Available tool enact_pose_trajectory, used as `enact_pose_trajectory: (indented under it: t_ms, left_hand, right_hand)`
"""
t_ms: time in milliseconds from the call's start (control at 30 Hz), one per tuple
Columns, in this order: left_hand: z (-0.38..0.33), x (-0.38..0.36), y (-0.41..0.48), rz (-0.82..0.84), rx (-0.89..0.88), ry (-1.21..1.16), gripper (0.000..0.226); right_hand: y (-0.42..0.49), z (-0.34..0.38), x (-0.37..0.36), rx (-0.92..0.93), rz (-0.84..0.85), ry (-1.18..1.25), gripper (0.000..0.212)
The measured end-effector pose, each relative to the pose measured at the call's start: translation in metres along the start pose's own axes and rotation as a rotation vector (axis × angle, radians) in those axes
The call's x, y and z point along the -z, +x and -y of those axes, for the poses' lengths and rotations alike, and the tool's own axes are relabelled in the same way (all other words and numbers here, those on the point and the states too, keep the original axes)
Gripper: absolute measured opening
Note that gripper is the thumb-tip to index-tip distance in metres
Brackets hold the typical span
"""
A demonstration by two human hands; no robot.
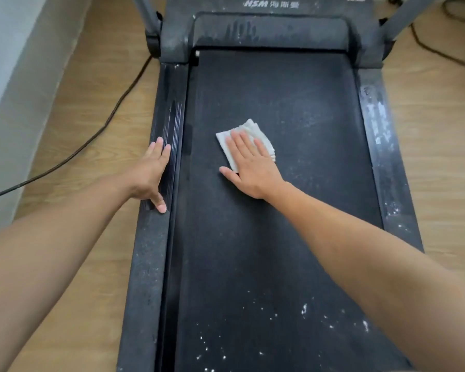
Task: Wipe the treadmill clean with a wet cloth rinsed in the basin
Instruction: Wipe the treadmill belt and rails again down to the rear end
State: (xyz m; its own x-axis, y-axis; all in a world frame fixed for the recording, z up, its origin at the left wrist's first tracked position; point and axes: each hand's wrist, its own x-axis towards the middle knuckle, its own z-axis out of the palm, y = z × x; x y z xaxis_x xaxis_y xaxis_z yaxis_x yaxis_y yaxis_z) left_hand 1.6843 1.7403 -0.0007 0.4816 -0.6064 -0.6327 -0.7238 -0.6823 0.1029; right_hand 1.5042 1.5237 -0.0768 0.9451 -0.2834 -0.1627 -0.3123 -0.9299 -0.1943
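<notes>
While pressing a folded white cloth (250, 128) flat onto the treadmill belt (279, 237), spreads the right hand (249, 165) wide, palm down, fingers straight. Places the cloth near the middle of the belt, with corners poking out past the fingertips at 12 and 3 o'clock. Reads as soft, limp and light (wet, going by the task, so likelier to cling and drag than to skid). Calls for no pinch while wiping, only even pressure over the folded layers; for lifting, suggests gathering the free edge at 12 o'clock.

Braces the left hand (151, 173) open on the ribbed left side rail (169, 124), at 9 o'clock of the cloth, fingers straight along the rail, thumb splayed back. Leaves white specks (304, 308) scattered over the belt at 6 o'clock and pale smears on the right side rail (381, 146) at 3 o'clock. Finds dusty streaks on the motor hood (269, 30) at 12 o'clock and a black cable (105, 130) crossing the wooden floor (91, 89) at 9 o'clock. Catches no basin anywhere in view.
</notes>
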Motion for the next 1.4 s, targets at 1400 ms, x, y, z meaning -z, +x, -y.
enact_pose_trajectory:
  t_ms: [1400]
  left_hand:
    - [0.012, -0.015, -0.021, -0.120, -0.069, -0.127, 0.145]
  right_hand:
    - [-0.075, 0.029, -0.027, -0.511, -0.008, 0.198, 0.114]
